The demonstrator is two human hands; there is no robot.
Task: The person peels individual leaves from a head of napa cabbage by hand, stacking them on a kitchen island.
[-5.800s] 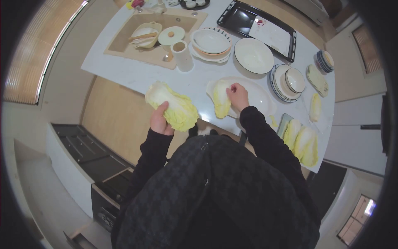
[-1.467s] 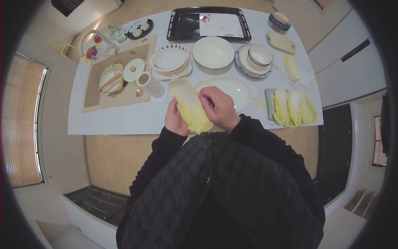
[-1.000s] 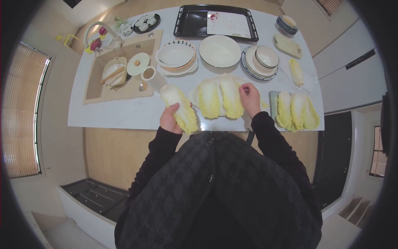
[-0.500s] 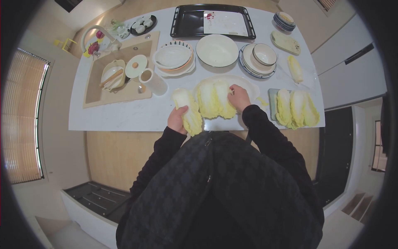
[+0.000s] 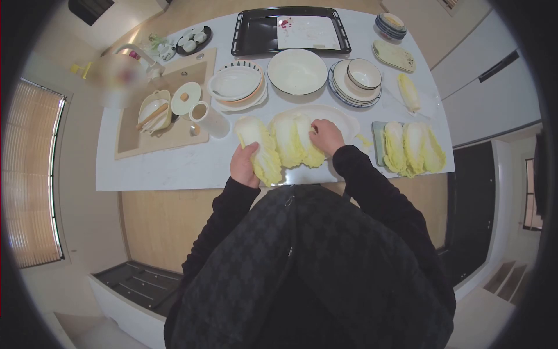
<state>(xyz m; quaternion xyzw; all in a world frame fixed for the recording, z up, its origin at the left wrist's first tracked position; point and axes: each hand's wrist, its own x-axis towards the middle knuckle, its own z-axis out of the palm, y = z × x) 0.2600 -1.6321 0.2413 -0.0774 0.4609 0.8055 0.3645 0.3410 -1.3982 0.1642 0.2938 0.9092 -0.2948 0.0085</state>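
Left hand [image 5: 245,167] grips one cabbage piece [image 5: 254,142], thumb across front; right hand [image 5: 329,138] touches other cabbage pieces [image 5: 288,139] over the oval plate [image 5: 344,123], can't tell if pinching.

The left arm [image 5: 220,216] is slanting forward, and the left hand [image 5: 244,167] is gripping with its thumb lying on top. The right arm [image 5: 381,192] is angling inward; the right hand [image 5: 327,138] is curling its fingers.
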